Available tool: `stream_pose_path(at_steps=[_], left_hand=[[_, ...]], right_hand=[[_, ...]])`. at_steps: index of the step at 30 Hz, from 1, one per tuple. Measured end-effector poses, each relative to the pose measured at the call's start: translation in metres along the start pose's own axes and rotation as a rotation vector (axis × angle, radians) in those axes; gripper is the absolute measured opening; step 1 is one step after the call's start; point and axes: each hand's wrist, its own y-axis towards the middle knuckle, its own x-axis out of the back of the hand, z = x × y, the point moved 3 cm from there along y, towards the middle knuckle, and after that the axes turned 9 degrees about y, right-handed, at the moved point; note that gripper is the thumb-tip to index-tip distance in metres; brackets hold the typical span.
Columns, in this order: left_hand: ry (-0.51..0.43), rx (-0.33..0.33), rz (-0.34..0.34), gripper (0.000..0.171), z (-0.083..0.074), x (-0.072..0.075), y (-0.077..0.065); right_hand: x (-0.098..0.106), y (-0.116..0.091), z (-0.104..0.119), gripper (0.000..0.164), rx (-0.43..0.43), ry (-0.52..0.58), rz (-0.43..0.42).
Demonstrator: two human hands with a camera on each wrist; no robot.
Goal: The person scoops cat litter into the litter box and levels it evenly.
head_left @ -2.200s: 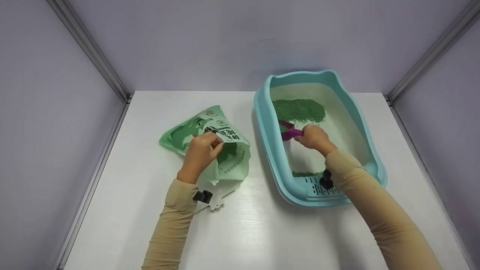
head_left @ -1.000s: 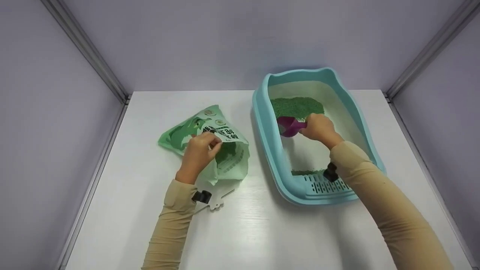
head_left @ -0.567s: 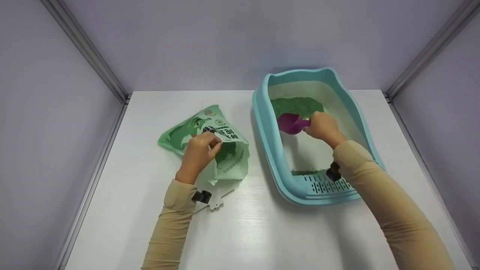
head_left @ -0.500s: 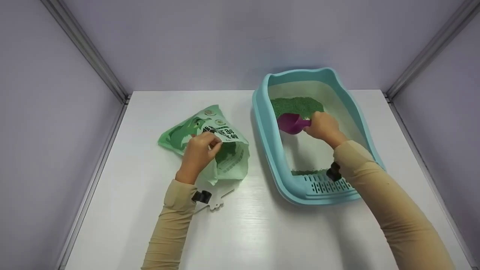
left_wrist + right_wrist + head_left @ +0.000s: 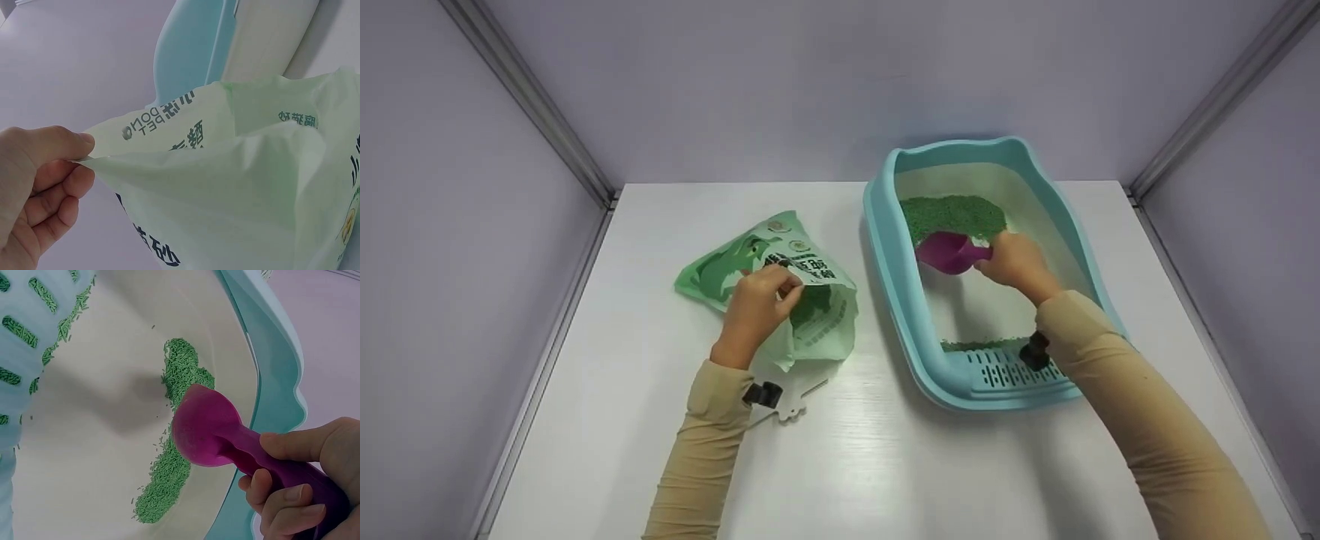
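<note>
My left hand pinches the rim of a pale green cat litter bag between thumb and fingers, drawing its mouth apart. The bag lies on its side left of the litter box, with green litter inside. My right hand grips the handle of a magenta litter scoop, its fingers wrapped round it. The scoop's head is over the inside of the blue litter box, near its left wall. A heap of green litter pellets lies on the pale box floor, behind the scoop in the head view.
Across the box's near end runs a slotted blue grate, with green pellets along its edge. A small pale flat piece with thin arms lies on the white table beside the left wrist. Grey-lilac walls stand at the back and sides.
The scoop has turned over in my right hand and shifted a little to the right. My left hand and the bag stay in place.
</note>
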Motion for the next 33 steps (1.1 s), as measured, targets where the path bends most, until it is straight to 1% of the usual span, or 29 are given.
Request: stream_pose_path(at_steps=[5,13,16,24,29,33], left_hand=[[0.000,0.004,0.009,0.006,0.000,-0.001,0.000],[-0.008,0.012,0.011,0.006,0.001,-0.001,0.001],[-0.011,0.015,0.013,0.006,0.001,-0.001,0.001],[-0.010,0.014,0.011,0.006,-0.001,0.000,0.000],[-0.002,0.013,0.020,0.007,-0.001,0.000,0.001],[-0.002,0.018,0.029,0.008,-0.002,0.001,0.000]], right_hand=[[-0.002,-0.003,-0.004,0.026,-0.024,-0.008,0.010],[-0.007,-0.011,-0.007,0.031,-0.022,0.020,0.035],[-0.009,-0.013,-0.008,0.032,-0.028,0.019,0.053],[-0.010,-0.022,-0.014,0.031,-0.084,0.031,0.123],[-0.010,-0.030,-0.016,0.028,-0.084,0.053,0.118],[-0.010,-0.036,-0.016,0.028,-0.063,0.080,0.104]])
